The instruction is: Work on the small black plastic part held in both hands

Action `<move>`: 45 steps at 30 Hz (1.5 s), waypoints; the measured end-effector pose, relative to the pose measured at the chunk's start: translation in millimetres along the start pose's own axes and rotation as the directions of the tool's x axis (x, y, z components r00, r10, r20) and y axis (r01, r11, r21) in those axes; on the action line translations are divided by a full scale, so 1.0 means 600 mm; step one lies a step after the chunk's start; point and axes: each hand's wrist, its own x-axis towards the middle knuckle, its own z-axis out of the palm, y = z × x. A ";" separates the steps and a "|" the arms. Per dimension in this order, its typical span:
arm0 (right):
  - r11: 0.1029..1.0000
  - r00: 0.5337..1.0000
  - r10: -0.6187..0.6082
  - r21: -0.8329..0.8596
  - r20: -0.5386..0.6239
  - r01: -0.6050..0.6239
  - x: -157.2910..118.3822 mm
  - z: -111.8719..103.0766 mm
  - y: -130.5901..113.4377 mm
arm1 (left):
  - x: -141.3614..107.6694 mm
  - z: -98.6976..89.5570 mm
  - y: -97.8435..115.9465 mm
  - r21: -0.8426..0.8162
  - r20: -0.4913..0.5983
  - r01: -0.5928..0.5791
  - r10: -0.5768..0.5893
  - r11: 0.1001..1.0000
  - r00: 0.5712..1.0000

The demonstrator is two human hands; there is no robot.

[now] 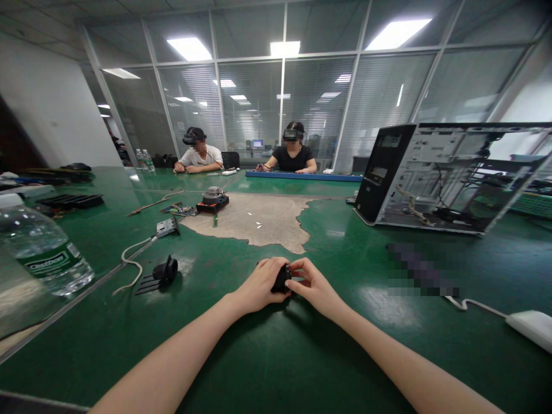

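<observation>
A small black object (pixel 281 279) sits between my two hands, low over the green table (pixel 276 356). My left hand (pixel 264 283) is wrapped round its left side, thumb underneath. From the right, the thumb and fingertips of my right hand (pixel 311 283) pinch at its edge. Most of it is covered by my fingers, so I cannot tell its kind. To the left lies a black plastic part (pixel 165 272) with a round end and slotted flat base. Behind it is a metal bracket (pixel 167 227) with a pale cable.
An open computer case (pixel 383 172) stands at the right. A water bottle (pixel 47 253) is at the left, a white mouse (pixel 532 328) at the right edge. A heatsink fan (pixel 214 196) sits by the worn patch (pixel 267 221). Two people in headsets sit across the table.
</observation>
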 end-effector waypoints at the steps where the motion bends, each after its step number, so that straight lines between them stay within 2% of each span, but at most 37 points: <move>1: 1.000 1.000 0.008 -0.007 0.002 -0.008 0.001 0.000 0.000 | 0.000 0.000 0.000 -0.001 0.001 0.000 0.000 1.000 1.000; 5: 0.999 0.997 0.036 -0.005 0.063 -0.036 0.000 -0.005 -0.003 | 0.000 -0.001 -0.001 0.007 0.004 0.003 -0.003 1.000 1.000; 9: 0.999 0.992 0.004 0.041 0.125 -0.009 -0.003 -0.008 -0.007 | -0.001 -0.003 0.000 0.018 0.007 -0.012 0.012 1.000 1.000; 15: 0.999 0.999 0.038 0.033 0.035 -0.039 0.001 -0.002 -0.004 | -0.002 -0.004 0.002 0.030 -0.002 -0.016 0.016 0.999 1.000; 21: 0.996 0.997 0.079 0.034 -0.007 -0.079 0.004 0.003 0.004 | -0.001 -0.003 -0.001 0.038 -0.005 0.010 -0.010 0.999 1.000; 24: 0.996 0.995 0.090 0.025 0.031 -0.090 0.002 0.002 0.001 | -0.001 -0.003 -0.001 0.034 -0.006 0.010 -0.010 0.999 1.000; 27: 0.998 0.997 0.048 0.027 0.065 -0.050 -0.004 0.001 -0.007 | 0.000 -0.003 0.000 0.033 0.002 0.007 -0.007 0.999 1.000; 31: 0.998 0.999 0.033 0.047 0.043 -0.035 -0.008 0.002 -0.010 | -0.001 -0.004 0.001 0.031 -0.004 0.011 -0.011 0.999 1.000; 39: 0.994 0.995 0.099 0.038 0.000 -0.099 0.003 0.002 0.006 | 0.000 -0.002 0.002 0.040 -0.013 0.013 -0.012 0.999 1.000; 45: 0.999 0.998 0.011 0.052 0.057 -0.014 -0.010 0.003 -0.014 | -0.001 -0.004 0.002 0.036 0.000 0.014 -0.014 0.999 1.000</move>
